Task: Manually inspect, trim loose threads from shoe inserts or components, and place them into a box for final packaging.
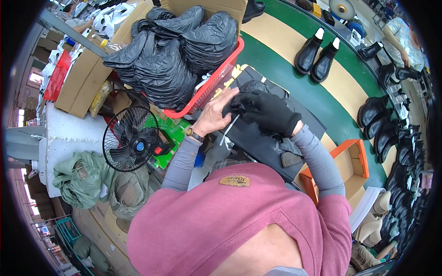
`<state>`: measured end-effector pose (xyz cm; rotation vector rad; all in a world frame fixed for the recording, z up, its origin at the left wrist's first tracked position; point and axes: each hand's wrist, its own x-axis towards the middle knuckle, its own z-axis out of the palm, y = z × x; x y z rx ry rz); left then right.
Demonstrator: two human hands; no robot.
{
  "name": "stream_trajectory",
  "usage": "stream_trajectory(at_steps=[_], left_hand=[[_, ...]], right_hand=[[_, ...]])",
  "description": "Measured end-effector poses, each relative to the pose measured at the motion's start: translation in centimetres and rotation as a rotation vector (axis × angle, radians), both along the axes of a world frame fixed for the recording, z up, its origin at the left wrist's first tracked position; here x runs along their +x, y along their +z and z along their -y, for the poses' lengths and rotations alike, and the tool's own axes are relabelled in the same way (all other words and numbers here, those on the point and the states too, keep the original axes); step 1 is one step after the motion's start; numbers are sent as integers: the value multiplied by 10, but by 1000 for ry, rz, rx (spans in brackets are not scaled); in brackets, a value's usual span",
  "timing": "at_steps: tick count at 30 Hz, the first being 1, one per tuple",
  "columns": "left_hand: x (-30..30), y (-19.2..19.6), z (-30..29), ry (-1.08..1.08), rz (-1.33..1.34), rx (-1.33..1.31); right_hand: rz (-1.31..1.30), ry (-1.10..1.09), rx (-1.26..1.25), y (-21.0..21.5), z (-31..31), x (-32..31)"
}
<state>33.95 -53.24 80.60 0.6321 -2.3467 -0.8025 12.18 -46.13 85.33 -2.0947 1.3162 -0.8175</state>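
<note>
Two white-stuffed boots (pixel 308 57) stand beyond one outstretched left hand (pixel 214 113) and one gloved right hand (pixel 272 113), grip unclear.

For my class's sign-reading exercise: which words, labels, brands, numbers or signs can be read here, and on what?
Tan patch on the pink top: dark lettering, which I won't copy out.
Wristwatch: dial too small to read.
Fan: any marking on its blue hub is too small to read.
Black material at the gloved right hand: no text seen.
</note>
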Motion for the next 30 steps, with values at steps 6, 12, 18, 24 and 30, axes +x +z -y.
stream_trajectory(at_steps=[6,12,18,24,30], left_hand=[[-4,-37,-1,15,52,-111],[-8,-30,8,-71,98,-110],[25,103,36,340,-53,-590],[86,150,79,1205,465,-519],[101,124,95,1124,524,-402]], right_hand=[[-131,34,118,-18,10,2],[2,90,224,-18,15,-9],[36,-21,132,55,-6,-5],[48,-90,-19,89,-32,6],[56,-162,-25,90,-55,-12]])
